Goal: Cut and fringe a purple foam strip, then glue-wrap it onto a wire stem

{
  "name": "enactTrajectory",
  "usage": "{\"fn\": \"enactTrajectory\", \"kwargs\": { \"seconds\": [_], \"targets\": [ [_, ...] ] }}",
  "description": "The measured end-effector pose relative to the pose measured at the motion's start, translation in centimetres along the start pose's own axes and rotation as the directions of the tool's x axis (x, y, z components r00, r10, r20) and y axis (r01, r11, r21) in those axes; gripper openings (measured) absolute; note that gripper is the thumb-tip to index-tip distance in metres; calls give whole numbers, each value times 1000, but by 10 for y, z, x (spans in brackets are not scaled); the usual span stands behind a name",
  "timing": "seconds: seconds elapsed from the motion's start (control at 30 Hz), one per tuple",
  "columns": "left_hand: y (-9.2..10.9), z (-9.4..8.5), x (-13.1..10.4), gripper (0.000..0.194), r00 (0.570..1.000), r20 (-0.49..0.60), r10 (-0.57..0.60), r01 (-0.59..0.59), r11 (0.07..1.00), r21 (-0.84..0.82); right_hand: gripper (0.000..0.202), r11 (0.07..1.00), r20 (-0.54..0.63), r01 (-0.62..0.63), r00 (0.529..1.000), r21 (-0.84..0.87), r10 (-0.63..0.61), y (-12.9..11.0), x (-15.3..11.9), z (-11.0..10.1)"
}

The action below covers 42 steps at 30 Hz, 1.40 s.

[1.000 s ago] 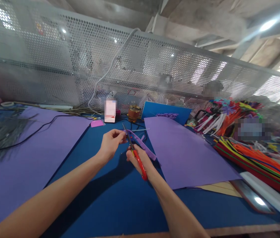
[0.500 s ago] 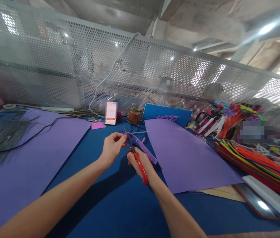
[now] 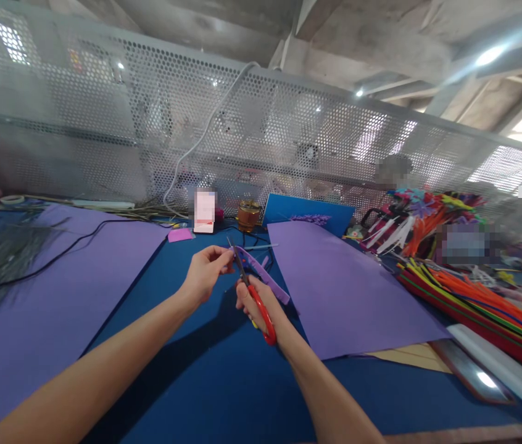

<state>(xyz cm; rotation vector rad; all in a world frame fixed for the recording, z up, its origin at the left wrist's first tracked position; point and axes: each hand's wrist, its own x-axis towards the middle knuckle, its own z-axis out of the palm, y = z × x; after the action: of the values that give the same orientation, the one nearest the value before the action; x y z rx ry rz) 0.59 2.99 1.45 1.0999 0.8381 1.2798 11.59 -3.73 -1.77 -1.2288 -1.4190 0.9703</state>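
Cutting is in progress at the narrow purple strip (image 3: 274,285): its near end lies at the blades of the red-handled scissors (image 3: 265,314), and a longer portion extends beyond them; the extent already cut cannot be determined. The strip is slightly curved, above the blue bench (image 3: 187,376). The left hand's (image 3: 205,272) grip is pinched closed on its end; the right hand's (image 3: 252,295) is closed around the scissors.
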Motion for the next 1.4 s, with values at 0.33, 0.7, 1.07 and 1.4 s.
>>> {"fn": "enactTrajectory", "kwargs": {
  "seconds": [0.33, 0.7, 1.07, 1.4],
  "targets": [
    [-1, -3, 2, 21, 996, 66, -58, 58, 998, 6, 39, 1000, -29, 8, 1000, -4, -8, 2, 2, -2],
    [6, -4, 2, 19, 992, 94, -81, 77, 996, 43, 37, 1000, -47, 10, 999, 14, -10, 6, 3, -2],
    [6, -2, 1, 17, 992, 110, -60, 53, 997, 61, 38, 999, -54, 26, 998, -27, -27, -1, 1, -3],
    [-20, -30, 44, 13, 954, 262, 147, -297, 589, 751, 46, 976, -245, -48, 964, 211, 100, 0, 6, -13]
  ]
}}
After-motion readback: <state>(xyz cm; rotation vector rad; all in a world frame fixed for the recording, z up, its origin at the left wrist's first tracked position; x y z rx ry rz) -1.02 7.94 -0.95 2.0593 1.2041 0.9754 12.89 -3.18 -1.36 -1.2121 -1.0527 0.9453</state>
